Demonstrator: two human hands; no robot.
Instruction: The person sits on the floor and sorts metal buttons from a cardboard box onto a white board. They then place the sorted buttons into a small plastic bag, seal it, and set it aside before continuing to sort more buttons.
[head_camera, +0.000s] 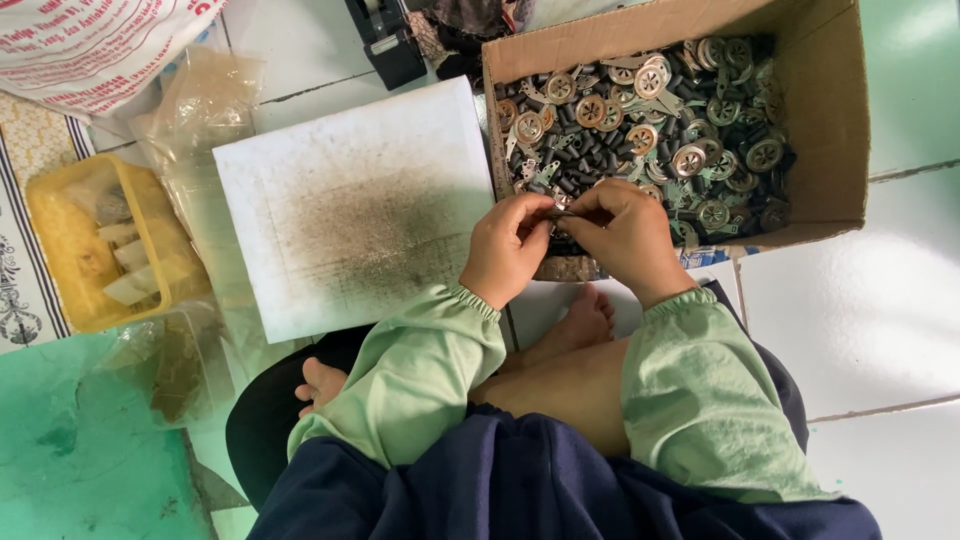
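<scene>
Floor: pale tiles (880, 320) ran to the right, and a green patch (70, 460) lay at the lower left.
Person: sat cross-legged on the floor in dark blue clothing with light green sleeve covers (420, 370), bare feet tucked under.
Box: a cardboard box (840, 110) lay open on the floor straight ahead, its near edge just under the hands.
Box contents: a heap of small metal parts (650, 110) (round slotted discs, dark short cylinders, thin bent strips) filled the bottom of it.
Board: a white board (350, 200), smudged grey in the middle, lay just left of the box, touching its side.
Tray: a yellow plastic tray (60, 240) with pale pieces in it sat well to the left, partly under a clear plastic bag (200, 110).
Sack: a printed white sack (90, 40) showed at the upper left corner.
Black tool: a black device (385, 40) stood beyond the board; its kind could not be told.
Left hand: the left hand (508, 250) was curled, fingertips pinched narrow on a small metal piece (556, 212).
Right hand: the right hand (625, 232) was closed on the same piece from the other side, fingers touching those of the left.
Piece held: it sat between both sets of fingertips, over the near edge of the box; mostly hidden, so its shape could not be told.
</scene>
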